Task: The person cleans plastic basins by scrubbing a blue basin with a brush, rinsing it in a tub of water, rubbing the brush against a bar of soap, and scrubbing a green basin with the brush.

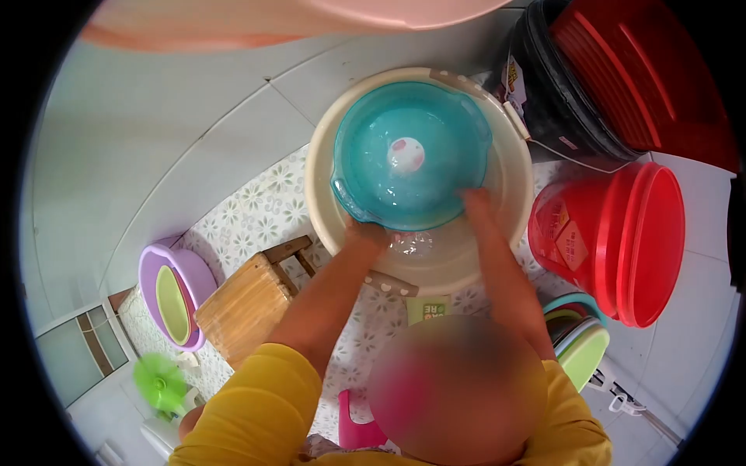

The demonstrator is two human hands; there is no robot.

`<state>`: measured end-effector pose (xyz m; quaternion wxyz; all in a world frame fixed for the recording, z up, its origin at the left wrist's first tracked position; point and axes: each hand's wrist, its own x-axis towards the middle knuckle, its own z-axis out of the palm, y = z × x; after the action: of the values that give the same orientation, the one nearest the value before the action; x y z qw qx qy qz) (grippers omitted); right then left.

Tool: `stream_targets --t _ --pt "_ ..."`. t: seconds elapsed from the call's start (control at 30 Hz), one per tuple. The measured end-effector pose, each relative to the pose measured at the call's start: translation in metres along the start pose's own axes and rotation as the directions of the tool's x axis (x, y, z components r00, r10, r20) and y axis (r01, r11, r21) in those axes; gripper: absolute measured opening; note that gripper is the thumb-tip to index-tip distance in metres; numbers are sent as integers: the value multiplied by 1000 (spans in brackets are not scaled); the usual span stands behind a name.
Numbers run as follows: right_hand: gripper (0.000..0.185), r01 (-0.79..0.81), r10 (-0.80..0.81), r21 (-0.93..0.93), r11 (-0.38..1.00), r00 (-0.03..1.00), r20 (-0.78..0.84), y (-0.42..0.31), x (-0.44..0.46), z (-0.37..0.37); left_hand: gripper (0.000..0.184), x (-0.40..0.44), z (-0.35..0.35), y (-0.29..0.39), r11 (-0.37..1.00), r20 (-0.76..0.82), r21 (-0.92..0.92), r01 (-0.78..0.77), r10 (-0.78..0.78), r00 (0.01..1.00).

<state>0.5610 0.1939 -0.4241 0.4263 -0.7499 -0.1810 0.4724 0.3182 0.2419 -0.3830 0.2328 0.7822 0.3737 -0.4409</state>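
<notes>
A translucent teal basin [373, 182] with a pink-and-white round mark at its middle sits inside a larger cream basin [509, 206], tilted slightly. Clear, shiny water [412, 245] shows below the teal one. At its lower left rim, near a handle, my left hand [365, 233] is closed on the edge, the fingers mostly hidden beneath. My right hand [475, 203] touches the lower right rim; its fingers are smeared by motion, so their grip is unclear.
Right of the basins stand a red bucket [579, 233] on its side, a black bucket [556, 101] and a red tub [645, 70]. To the left are a wooden stool [245, 307], a purple basin [203, 276] and a green fan [159, 383]. Stacked basins [584, 349] lean at lower right.
</notes>
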Motion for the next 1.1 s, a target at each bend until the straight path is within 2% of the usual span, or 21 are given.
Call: stream_targets --t 0.07,0.13,0.17,0.27,0.33,0.47,0.57,0.63,0.67,0.7,0.77,0.8,0.83,0.87,0.9,0.93,0.97,1.0,1.03,1.07,1.1 --pt "54 22 -19 -75 997 999 39 9 -1 6 58 16 11 2 926 -180 -251 281 -329 927" --pt "61 -2 41 -648 762 998 45 -1 -7 3 59 28 17 2 830 -260 -419 368 -498 828" --pt "61 -7 41 -650 760 998 38 -3 -6 0 60 33 21 1 802 -275 -459 381 -537 797" --pt "69 31 63 -641 767 990 124 -13 -3 -3 61 35 28 6 857 -257 -438 271 -408 876" --pt "70 37 -53 -618 785 999 -8 -29 -17 -2 62 30 33 12 906 -223 -392 159 -261 939" --pt "70 -117 49 -430 895 985 -165 29 8 29 63 35 35 1 917 -237 -387 92 -195 952" --pt "71 -193 114 -538 820 978 -176 18 2 27 65 38 35 -14 924 -345 -383 12 -155 926" --pt "76 -208 85 -725 657 975 -203 7 -7 32 66 12 29 -20 933 -376 -300 -200 77 923" --pt "76 -212 90 -720 661 975 -205 2 -10 35 69 -3 21 -20 900 -346 -300 -317 207 915" --pt "79 -232 136 -748 622 973 -189 -4 -12 38 69 -14 10 -18 901 -345 -294 -318 210 915" --pt "82 -243 175 -778 579 969 -173 4 -5 42 75 -26 -6 -12 567 -280 -771 -289 105 954" --pt "79 -177 68 -742 646 982 -175 29 6 47 75 -23 -6 -13 567 -280 -772 -289 105 954" --pt "75 -104 -38 -703 704 982 -184 40 9 49 75 -17 -7 -15 542 -253 -815 -204 -17 967" --pt "75 -107 -34 -700 706 982 -184 48 15 42 75 -13 -6 -17 507 -218 -853 -121 -137 966" --pt "71 -21 42 -391 920 998 45 46 19 35 75 -13 -7 -18 510 -215 -852 -117 -138 967" --pt "68 -18 21 -13 1000 959 283 45 21 33 71 -14 -9 -17 84 -161 -986 -144 -256 953" --pt "68 -18 20 -10 1000 959 282 45 21 34 67 -14 -11 -16 -357 -63 -915 -189 -337 940" --pt "64 -72 50 62 995 952 303 43 20 36 67 -11 -9 -16 -355 -64 -915 -190 -337 939" --pt "59 -127 79 132 983 942 325 41 19 38 60 -8 -4 -14 -475 -10 -862 -178 -335 942" --pt "59 -128 79 132 983 942 325 39 18 39 53 -5 0 -14 -588 43 -792 -166 -324 945" --pt "57 -125 88 97 987 944 319 37 17 39 53 1 4 -14 -589 43 -791 -165 -323 946"
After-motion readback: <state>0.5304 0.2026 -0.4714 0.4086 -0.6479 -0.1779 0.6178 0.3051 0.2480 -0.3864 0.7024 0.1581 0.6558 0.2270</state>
